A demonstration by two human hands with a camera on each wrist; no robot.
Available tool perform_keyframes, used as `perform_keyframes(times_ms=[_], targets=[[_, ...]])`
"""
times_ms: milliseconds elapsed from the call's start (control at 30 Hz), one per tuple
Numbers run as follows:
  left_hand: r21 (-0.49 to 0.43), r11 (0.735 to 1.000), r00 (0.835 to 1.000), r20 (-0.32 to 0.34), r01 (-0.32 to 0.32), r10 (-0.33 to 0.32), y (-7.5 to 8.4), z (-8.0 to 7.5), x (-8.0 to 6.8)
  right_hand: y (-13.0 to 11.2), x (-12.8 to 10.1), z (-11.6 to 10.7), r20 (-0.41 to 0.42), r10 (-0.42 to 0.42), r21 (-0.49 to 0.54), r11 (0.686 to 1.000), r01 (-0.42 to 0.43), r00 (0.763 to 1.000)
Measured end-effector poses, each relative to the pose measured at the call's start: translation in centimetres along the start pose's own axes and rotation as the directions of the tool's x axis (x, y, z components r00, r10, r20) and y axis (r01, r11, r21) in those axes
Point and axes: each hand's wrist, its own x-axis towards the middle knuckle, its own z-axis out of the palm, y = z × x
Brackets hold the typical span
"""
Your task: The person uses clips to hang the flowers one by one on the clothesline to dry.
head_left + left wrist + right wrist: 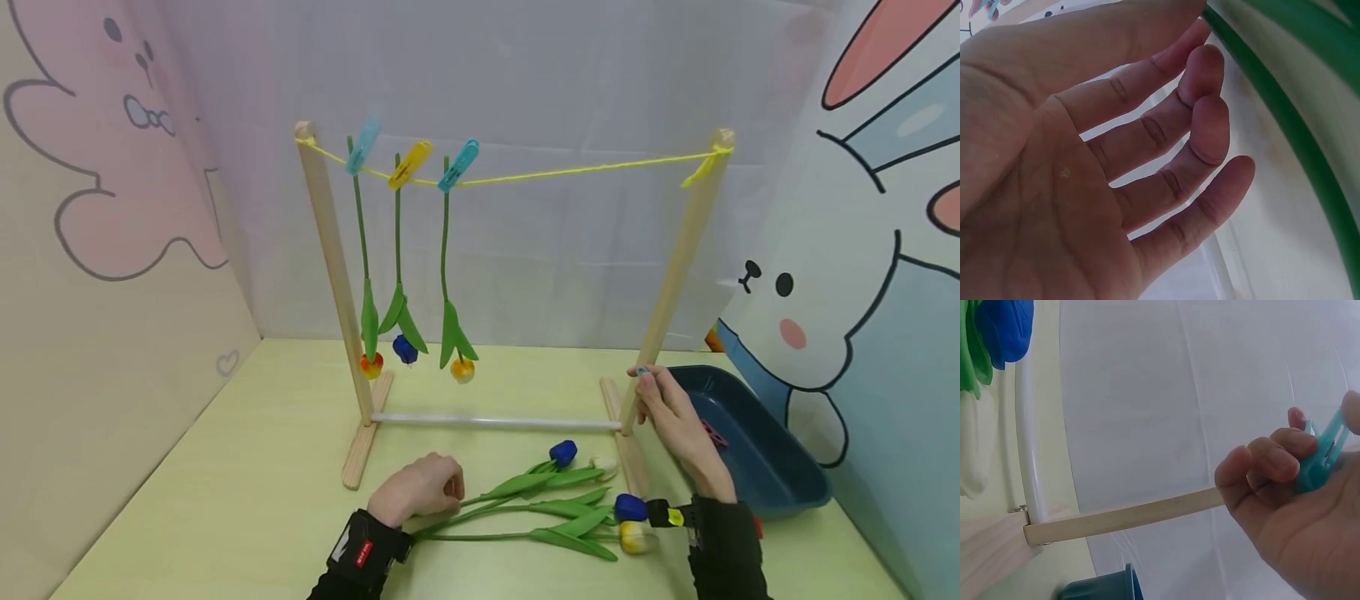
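Note:
My left hand (422, 490) is low over the table at the stem ends of several lying artificial tulips. In the left wrist view, its thumb and index finger pinch a green stem (1291, 125) at the upper edge, and the other fingers are loosely curled. The lying tulips have blue blooms (563, 453) and a yellow-white bloom (634, 537). My right hand (678, 421), raised by the rack's right post (678, 258), holds a teal clothespin (1319, 465) between thumb and fingers. Three tulips hang bloom-down from a yellow string (570, 172), clipped by two blue clothespins (458, 166) and a yellow one (409, 165).
A dark blue bin (810, 479) stands at the right, behind my right forearm, with a dark pink item (715, 433) inside. The rack's white crossbar (495, 422) runs low between wooden feet (367, 442). A white curtain (525, 275) hangs behind; printed panels flank both sides.

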Motion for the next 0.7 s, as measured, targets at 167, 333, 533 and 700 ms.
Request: perform_keyframes(times_ms=[167,333,533,700], targets=[[0.002,0.999,0.999,-0.011,0.037,-0.037,-0.15,0.35,0.03,0.14,-0.18,-0.10,-0.029,-0.018,0.011,1.000,0.019,0.999],[0.009,0.999,0.999,-0.016,0.039,-0.039,-0.31,0.55,0.06,0.14,-0.26,-0.24,-0.056,-0.053,0.074,0.996,0.057,0.997],[0.014,0.999,0.999,-0.028,0.039,-0.038,-0.08,0.41,-0.01,0.23,-0.15,-0.23,-0.089,-0.082,0.057,0.995,0.087,0.993],[0.022,0.999,0.999,-0.044,0.028,-0.027,0.12,0.27,-0.07,0.37,-0.16,-0.13,-0.121,-0.121,0.104,0.986,0.134,0.985]])
